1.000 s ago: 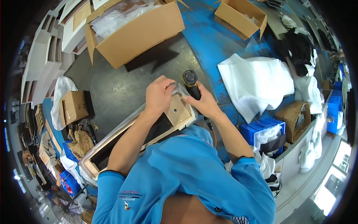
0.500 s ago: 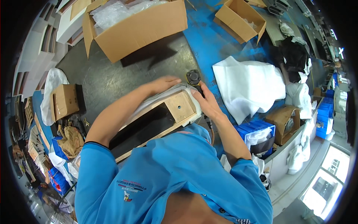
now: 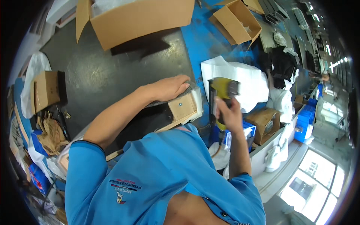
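A padded wooden frame rests against my front, its bare timber end and a black inner panel showing. Grey fabric and white padding wrap its far and right edges. My left hand lies along the far edge, fingers curled together over the fabric. To the right of the frame, my right hand grips a yellow and black pneumatic staple gun, held up and apart from the wood. The gun is slightly blurred, and a hose hangs below it.
Beyond the frame stands a large cardboard box with clear plastic wrap. A smaller open carton sits at the far right. White foam sheeting lies right of the gun, near a blue bin. Another carton stands at left.
My right hand has lifted the staple gun from the frame's far right corner and swung it right, turning it. The left hand has shifted slightly right along the fabric edge.
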Motion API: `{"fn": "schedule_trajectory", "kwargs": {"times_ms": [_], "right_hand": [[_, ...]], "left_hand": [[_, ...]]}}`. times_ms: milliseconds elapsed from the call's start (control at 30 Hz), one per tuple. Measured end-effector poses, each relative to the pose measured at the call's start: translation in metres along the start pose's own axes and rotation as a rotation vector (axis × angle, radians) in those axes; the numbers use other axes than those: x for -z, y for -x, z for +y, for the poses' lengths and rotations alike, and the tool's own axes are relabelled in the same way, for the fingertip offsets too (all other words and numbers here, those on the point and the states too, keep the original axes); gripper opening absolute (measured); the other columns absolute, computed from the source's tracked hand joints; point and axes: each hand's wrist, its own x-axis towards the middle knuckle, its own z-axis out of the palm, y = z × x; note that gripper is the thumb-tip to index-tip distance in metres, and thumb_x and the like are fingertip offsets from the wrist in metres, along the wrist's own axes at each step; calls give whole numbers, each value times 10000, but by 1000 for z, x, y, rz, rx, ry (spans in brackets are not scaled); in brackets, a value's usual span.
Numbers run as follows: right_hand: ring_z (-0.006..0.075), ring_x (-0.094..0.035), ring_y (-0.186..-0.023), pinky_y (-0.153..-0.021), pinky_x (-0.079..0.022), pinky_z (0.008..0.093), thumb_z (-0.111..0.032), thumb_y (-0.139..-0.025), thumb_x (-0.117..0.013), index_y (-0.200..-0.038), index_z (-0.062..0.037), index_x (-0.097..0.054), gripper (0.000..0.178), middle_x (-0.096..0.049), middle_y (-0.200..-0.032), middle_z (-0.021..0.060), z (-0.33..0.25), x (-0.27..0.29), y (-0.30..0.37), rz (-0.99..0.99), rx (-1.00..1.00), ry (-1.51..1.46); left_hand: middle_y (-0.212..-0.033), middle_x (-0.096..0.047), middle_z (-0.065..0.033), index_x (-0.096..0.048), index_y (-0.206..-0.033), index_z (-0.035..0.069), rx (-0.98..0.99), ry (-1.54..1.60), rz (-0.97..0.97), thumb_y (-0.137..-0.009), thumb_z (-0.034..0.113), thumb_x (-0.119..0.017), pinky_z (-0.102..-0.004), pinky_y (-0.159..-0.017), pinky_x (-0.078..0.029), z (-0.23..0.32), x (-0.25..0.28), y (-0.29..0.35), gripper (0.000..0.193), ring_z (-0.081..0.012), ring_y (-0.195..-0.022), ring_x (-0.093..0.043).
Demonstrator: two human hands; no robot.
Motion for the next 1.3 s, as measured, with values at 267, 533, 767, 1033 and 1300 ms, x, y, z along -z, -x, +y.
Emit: {"fn": "schedule_trajectory", "kwargs": {"times_ms": [267, 533, 767, 1033, 1300], "right_hand": [[70, -572, -607, -557, -472, 253, -264, -983, -763, -1124, 17, -667, 329, -642, -750, 0, -62, -40, 19, -137, -134, 47], [90, -607, -661, -610, -500, 276, -256, -1012, -704, -1145, 44, -671, 329, -659, -779, 34, -67, -51, 30, -127, -137, 236], [123, -637, -654, -628, -533, 318, -248, -997, -697, -1184, 53, -672, 355, -682, -812, 65, -54, -49, 28, -141, -92, 252], [128, -647, -630, -607, -533, 297, -268, -993, -701, -1200, 55, -666, 385, -677, -788, 49, -54, -55, 35, -96, -110, 174], [96, -626, -613, -586, -512, 272, -212, -1010, -696, -1151, 52, -677, 300, -689, -797, 56, -49, -65, 41, -111, -88, 133]], "left_hand": [[-1542, -495, -291, -312, -1582, 55, 32, 75, -58, -1062, 329, -577, -486, -1134, -452, 3, 9, 2, 644, -455, -1388, -534], [-1586, -448, -298, -214, -1645, 42, -47, 79, -76, -979, 328, -722, -462, -1181, -418, -3, 4, 0, 884, -440, -1421, -513], [-1646, -422, -199, -283, -1667, 68, 95, 783, -351, -1117, 475, -484, -432, -1255, -317, -73, 39, -6, 713, -300, -1495, -444], [-1731, -295, -135, -246, -1695, 141, -80, 331, -105, -1160, 442, -299, -404, -1312, -176, -41, 5, 40, 617, -288, -1611, -234], [-1707, -247, -276, -144, -1711, 221, -73, 35, -149, -1127, 307, -463, -456, -1286, -262, -18, 8, 48, 672, -412, -1595, -245]]}}
